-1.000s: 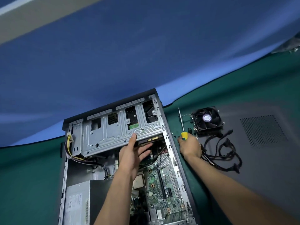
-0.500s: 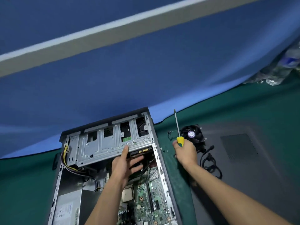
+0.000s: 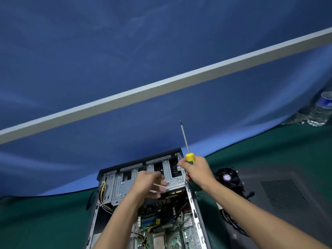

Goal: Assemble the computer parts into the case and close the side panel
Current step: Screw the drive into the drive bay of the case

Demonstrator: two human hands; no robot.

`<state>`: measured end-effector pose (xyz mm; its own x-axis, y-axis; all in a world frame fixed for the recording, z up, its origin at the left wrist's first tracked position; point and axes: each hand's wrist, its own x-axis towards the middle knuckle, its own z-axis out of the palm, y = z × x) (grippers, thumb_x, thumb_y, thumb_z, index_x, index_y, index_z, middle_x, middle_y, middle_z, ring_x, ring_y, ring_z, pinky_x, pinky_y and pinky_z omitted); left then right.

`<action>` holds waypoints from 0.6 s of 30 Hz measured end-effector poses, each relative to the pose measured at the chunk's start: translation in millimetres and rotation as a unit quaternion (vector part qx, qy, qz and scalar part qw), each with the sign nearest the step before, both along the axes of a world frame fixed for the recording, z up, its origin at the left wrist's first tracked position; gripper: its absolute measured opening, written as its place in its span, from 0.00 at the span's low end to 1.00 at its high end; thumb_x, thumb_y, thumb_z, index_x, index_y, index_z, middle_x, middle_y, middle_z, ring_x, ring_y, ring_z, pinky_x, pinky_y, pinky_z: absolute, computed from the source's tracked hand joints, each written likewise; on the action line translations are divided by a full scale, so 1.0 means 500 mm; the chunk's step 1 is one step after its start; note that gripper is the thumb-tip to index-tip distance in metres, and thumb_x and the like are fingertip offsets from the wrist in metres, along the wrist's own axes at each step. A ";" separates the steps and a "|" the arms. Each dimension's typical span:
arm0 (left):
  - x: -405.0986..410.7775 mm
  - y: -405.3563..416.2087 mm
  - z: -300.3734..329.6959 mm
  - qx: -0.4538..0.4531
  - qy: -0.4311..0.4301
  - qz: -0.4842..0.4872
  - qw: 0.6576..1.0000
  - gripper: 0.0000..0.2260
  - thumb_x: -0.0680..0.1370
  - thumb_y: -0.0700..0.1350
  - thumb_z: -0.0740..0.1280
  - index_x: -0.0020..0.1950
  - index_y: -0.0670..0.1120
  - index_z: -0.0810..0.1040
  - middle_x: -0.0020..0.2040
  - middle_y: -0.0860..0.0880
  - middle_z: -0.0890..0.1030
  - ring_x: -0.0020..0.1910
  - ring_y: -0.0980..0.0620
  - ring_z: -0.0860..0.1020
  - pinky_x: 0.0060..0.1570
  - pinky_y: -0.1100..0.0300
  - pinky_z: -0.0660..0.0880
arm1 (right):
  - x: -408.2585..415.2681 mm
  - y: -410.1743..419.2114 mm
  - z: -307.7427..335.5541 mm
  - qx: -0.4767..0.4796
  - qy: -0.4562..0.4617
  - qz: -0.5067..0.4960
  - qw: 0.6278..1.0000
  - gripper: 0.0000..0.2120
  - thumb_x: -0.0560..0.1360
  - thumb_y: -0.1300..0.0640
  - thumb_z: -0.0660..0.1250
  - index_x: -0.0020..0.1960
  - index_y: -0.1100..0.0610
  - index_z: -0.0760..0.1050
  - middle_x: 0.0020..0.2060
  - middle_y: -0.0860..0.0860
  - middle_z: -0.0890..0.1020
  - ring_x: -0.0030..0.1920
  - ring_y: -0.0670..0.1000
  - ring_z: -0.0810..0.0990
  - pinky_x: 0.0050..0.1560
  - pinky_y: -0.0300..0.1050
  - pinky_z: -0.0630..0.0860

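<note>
right hand (image 3: pixel 196 174) gripping screwdriver (image 3: pixel 187 151) — above case (image 3: pixel 193 209) edge

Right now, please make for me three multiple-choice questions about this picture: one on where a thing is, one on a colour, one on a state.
1. Where does the cooling fan lie?
A. inside the computer case
B. on the mat, right of the computer case
C. on the drive cage

2. What colours has the screwdriver handle?
A. red and black
B. all blue
C. yellow and green

3. How is the screwdriver held?
A. lying on the mat
B. gripped in the right hand, tip pointing up
C. tip in a screw

Answers: 1 B, the fan sits outside the right wall; 2 C, yellow top, green below; 3 B, the shaft rises above the fist.
</note>
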<state>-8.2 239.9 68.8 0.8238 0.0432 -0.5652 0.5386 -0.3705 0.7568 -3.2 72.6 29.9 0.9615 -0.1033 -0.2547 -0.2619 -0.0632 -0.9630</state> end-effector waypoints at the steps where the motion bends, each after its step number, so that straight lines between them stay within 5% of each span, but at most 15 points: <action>1: 0.003 -0.009 0.014 -0.011 -0.013 -0.008 1.000 0.11 0.81 0.43 0.58 0.48 0.39 0.77 0.34 0.46 0.82 0.28 0.51 0.79 0.25 0.63 0.72 | -0.001 0.007 0.010 0.012 -0.006 0.010 1.000 0.06 0.76 0.61 0.66 0.39 0.57 0.77 0.21 0.48 0.71 0.20 0.46 0.72 0.28 0.39 0.71; 6: -0.002 -0.043 0.052 -0.044 -0.064 -0.064 0.995 0.18 0.83 0.46 0.53 0.43 0.38 0.78 0.35 0.45 0.82 0.24 0.51 0.74 0.23 0.66 0.65 | -0.015 0.036 0.045 0.060 -0.030 0.053 0.996 0.10 0.76 0.64 0.65 0.37 0.58 0.75 0.18 0.47 0.71 0.19 0.46 0.69 0.26 0.38 0.69; 11: -0.010 -0.058 0.047 -0.043 -0.101 -0.059 0.992 0.18 0.83 0.45 0.52 0.36 0.43 0.71 0.25 0.50 0.71 0.20 0.55 0.66 0.21 0.67 0.58 | -0.025 0.039 0.056 0.083 -0.052 0.063 0.993 0.10 0.77 0.64 0.64 0.37 0.59 0.73 0.18 0.46 0.72 0.19 0.46 0.69 0.26 0.39 0.68; 15: -0.014 -0.053 0.044 -0.126 -0.119 0.021 0.985 0.15 0.82 0.45 0.57 0.37 0.42 0.71 0.25 0.50 0.69 0.20 0.55 0.65 0.21 0.66 0.59 | -0.027 0.043 0.057 0.049 -0.046 0.057 0.996 0.05 0.76 0.59 0.64 0.42 0.57 0.71 0.23 0.46 0.75 0.23 0.48 0.71 0.27 0.40 0.69; 18: -0.008 -0.039 0.052 -0.209 -0.131 0.136 0.960 0.11 0.80 0.43 0.62 0.40 0.39 0.76 0.26 0.49 0.75 0.22 0.54 0.73 0.21 0.65 0.69 | -0.025 0.041 0.063 0.007 -0.027 0.101 0.995 0.04 0.78 0.58 0.60 0.45 0.56 0.71 0.32 0.51 0.78 0.28 0.48 0.74 0.33 0.44 0.73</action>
